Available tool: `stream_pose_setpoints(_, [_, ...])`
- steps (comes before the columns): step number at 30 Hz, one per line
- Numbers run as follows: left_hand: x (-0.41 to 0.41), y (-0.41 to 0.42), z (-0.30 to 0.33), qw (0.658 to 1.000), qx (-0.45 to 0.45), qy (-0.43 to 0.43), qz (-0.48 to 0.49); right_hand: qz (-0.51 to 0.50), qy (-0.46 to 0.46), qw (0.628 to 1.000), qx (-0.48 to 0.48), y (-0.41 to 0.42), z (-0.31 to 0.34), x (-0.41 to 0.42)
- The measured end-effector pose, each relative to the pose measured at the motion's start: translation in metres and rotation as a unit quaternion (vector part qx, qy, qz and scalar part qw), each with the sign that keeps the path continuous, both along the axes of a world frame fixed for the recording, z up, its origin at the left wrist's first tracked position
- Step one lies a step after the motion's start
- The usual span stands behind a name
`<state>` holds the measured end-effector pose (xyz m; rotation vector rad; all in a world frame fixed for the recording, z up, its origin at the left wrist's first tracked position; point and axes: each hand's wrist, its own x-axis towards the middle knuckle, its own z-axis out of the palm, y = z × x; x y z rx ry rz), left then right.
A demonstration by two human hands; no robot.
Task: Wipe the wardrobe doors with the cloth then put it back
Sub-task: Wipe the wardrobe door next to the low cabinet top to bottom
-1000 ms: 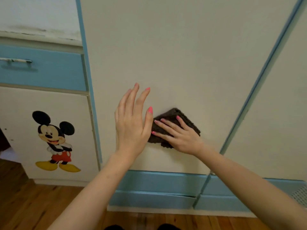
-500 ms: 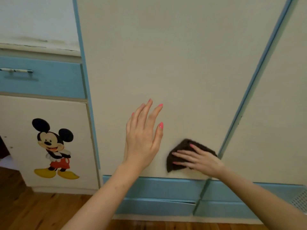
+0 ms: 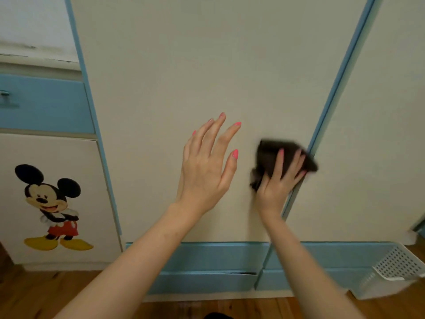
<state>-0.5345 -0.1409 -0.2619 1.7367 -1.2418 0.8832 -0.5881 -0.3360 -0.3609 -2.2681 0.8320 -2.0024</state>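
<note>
Since half a second ago the right hand (image 3: 279, 180) has slid the cloth (image 3: 268, 157) up the door from near the bottom rail to mid-height, and the view has shifted so a white perforated basket (image 3: 391, 270) now shows at lower right. Cloth is dark brown, motion-blurred, pressed flat on the cream wardrobe door (image 3: 195, 65) at its right edge, its far corner overlapping the blue vertical strip (image 3: 340, 74) between this door and the next door (image 3: 391, 134). Right hand lies on top of the cloth, fingers spread and extended, palm pressing it to the panel, not pinching. Left hand (image 3: 207, 171) is open, fingers wide and straight, pink nails, held up just left of the cloth, apart from it; cannot tell if the palm touches the door. Blue base rail (image 3: 207, 254) runs under both doors. To the left, a blue drawer (image 3: 46, 104) over a small cabinet door with a cartoon mouse sticker (image 3: 50, 203). Wooden floor (image 3: 34, 295) at the bottom.
</note>
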Motion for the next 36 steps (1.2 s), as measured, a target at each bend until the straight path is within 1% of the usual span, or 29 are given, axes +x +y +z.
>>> stream_pose_setpoints(2, [0.0,0.0,0.002,1.0,0.005,-0.002,-0.003,-0.014,0.009,0.993,0.119,0.023,-0.071,0.004])
stream_pose_setpoints(3, [-0.001,0.001,0.001,1.0,0.005,-0.005,-0.006,-0.008,0.005,0.983,0.183,0.035,-0.097,0.007])
stream_pose_setpoints(5, [0.0,0.006,-0.001,1.0,0.007,-0.016,-0.01,0.008,-0.037,0.952,0.305,0.054,-0.121,0.016])
stream_pose_setpoints(8, [0.006,0.016,-0.005,1.0,0.007,-0.011,-0.004,0.048,-0.174,0.883,0.433,0.066,-0.112,0.023])
stream_pose_setpoints(10, [0.009,0.023,-0.006,1.0,0.005,0.001,-0.001,0.072,-0.296,0.809,0.503,0.066,-0.101,0.021])
stream_pose_setpoints(11, [0.01,0.025,-0.006,1.0,0.002,0.004,-0.002,0.075,-0.345,0.771,0.53,0.063,-0.096,0.019])
stream_pose_setpoints(12, [0.011,0.027,-0.006,1.0,-0.001,0.004,-0.003,0.075,-0.376,0.745,0.546,0.06,-0.092,0.018])
stream_pose_setpoints(13, [0.011,0.027,-0.005,1.0,-0.003,0.004,-0.004,0.077,-0.395,0.725,0.559,0.056,-0.089,0.017])
stream_pose_setpoints(14, [0.011,0.026,-0.004,1.0,-0.005,0.004,-0.006,0.076,-0.401,0.715,0.567,0.056,-0.084,0.017])
stream_pose_setpoints(15, [0.01,0.025,-0.002,1.0,-0.007,0.006,-0.009,0.077,-0.4,0.713,0.57,0.058,-0.079,0.018])
stream_pose_setpoints(16, [0.008,0.022,0.0,1.0,-0.01,0.007,-0.014,0.08,-0.394,0.722,0.563,0.062,-0.072,0.019])
stream_pose_setpoints(17, [0.006,0.02,0.001,1.0,-0.01,0.007,-0.016,0.086,-0.381,0.74,0.548,0.067,-0.067,0.022])
stream_pose_setpoints(19, [0.003,0.015,0.002,1.0,-0.007,0.001,-0.026,0.103,-0.336,0.804,0.48,0.079,-0.052,0.03])
stream_pose_setpoints(22, [0.003,0.013,0.007,0.999,-0.01,-0.01,-0.043,0.121,-0.219,0.911,0.327,0.085,-0.017,0.041])
stream_pose_setpoints(23, [0.005,0.014,0.01,0.999,-0.013,-0.014,-0.047,0.122,-0.183,0.937,0.272,0.082,0.0,0.043])
stream_pose_setpoints(25, [0.012,0.015,0.022,0.998,-0.025,-0.026,-0.047,0.114,-0.115,0.975,0.151,0.071,0.043,0.043])
stream_pose_setpoints(27, [0.017,0.016,0.039,0.998,-0.038,-0.038,-0.044,0.1,-0.061,0.992,0.036,0.055,0.089,0.04])
stream_pose_setpoints(28, [0.019,0.017,0.05,0.997,-0.047,-0.043,-0.044,0.086,-0.037,0.996,-0.01,0.047,0.11,0.036])
stream_pose_setpoints(30, [0.023,0.019,0.072,0.995,-0.079,-0.056,-0.04,0.027,0.002,0.996,-0.089,0.032,0.137,0.029])
stream_pose_setpoints(32, [0.025,0.019,0.092,0.991,-0.104,-0.071,-0.042,-0.024,0.031,0.99,-0.139,0.023,0.145,0.024])
stream_pose_setpoints(33, [0.026,0.018,0.104,0.989,-0.112,-0.08,-0.048,-0.032,0.035,0.986,-0.159,0.018,0.149,0.024])
stream_pose_setpoints(36, [0.03,0.004,0.162,0.985,-0.119,-0.113,-0.051,-0.013,0.043,0.972,-0.229,0.011,0.186,0.027])
